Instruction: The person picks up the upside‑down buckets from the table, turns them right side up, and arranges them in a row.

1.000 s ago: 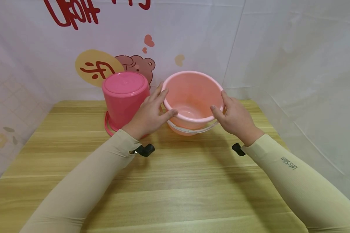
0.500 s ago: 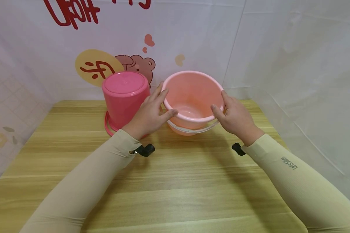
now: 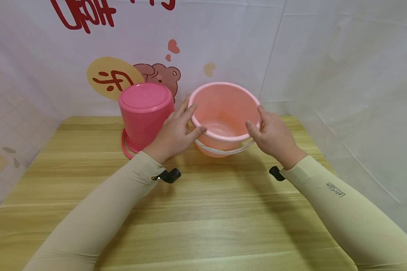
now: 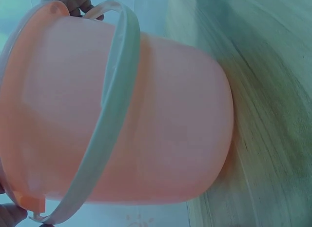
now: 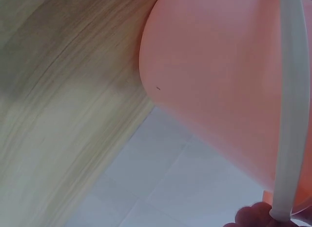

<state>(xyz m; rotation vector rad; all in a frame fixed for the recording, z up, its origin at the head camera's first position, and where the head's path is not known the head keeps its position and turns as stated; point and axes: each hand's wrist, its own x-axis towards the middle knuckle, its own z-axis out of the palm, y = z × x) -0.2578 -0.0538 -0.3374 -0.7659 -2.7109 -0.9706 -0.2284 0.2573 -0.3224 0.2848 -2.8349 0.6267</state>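
A light pink bucket [image 3: 220,113] stands upright near the back of the table, its opening up and its white handle [image 3: 224,152] hanging down across the front. My left hand [image 3: 176,130] grips its left rim, thumb along the front of the rim. At the right rim my right hand [image 3: 273,133] holds on with the thumb over the inside and the other fingers outside. In the left wrist view the bucket's side [image 4: 170,119] reaches down to the wood. Fingertips [image 5: 253,215] show by the handle's end in the right wrist view.
A darker pink bucket [image 3: 144,116] stands upside down just left of my left hand, its handle [image 3: 124,145] on the table. The wooden table [image 3: 203,218] stretches toward me. A white printed cloth [image 3: 237,45] hangs close behind both buckets, with another white sheet [image 3: 369,94] at the right.
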